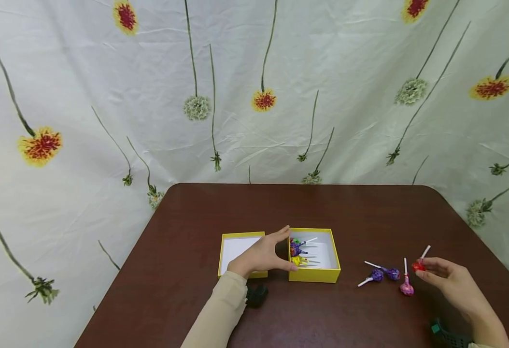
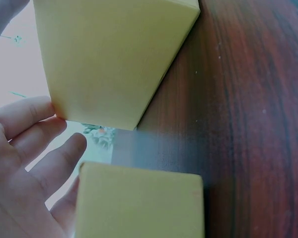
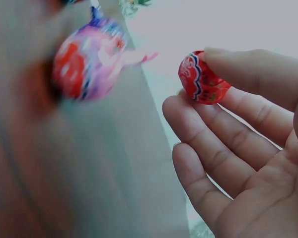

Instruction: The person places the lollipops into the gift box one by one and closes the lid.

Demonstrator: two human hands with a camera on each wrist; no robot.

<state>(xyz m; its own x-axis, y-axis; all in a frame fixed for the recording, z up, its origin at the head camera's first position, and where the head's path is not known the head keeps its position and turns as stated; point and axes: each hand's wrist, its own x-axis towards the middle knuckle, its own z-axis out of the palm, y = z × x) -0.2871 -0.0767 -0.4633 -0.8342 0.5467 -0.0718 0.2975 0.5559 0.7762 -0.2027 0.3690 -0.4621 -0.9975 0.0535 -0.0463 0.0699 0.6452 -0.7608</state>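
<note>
My left hand (image 1: 263,253) spans the left side of an open yellow box (image 1: 314,275), thumb at the near corner and fingers at the far one, holding it. Inside the box, along its left wall, lie several wrapped lollipops (image 1: 296,251), sticks pointing right. At the right of the table, my right hand (image 1: 450,280) pinches a red lollipop (image 3: 203,77) by its wrapped head between thumb and fingers; its white stick points up in the head view. Just left of that hand a pink lollipop (image 1: 406,288) lies on the table, with two purple lollipops (image 1: 377,275) further left.
The yellow box lid (image 1: 241,241), white inside, lies left of the box, partly behind the left hand. Everything rests on a dark brown table (image 1: 306,208). A white cloth with printed flowers (image 1: 237,135) hangs behind it.
</note>
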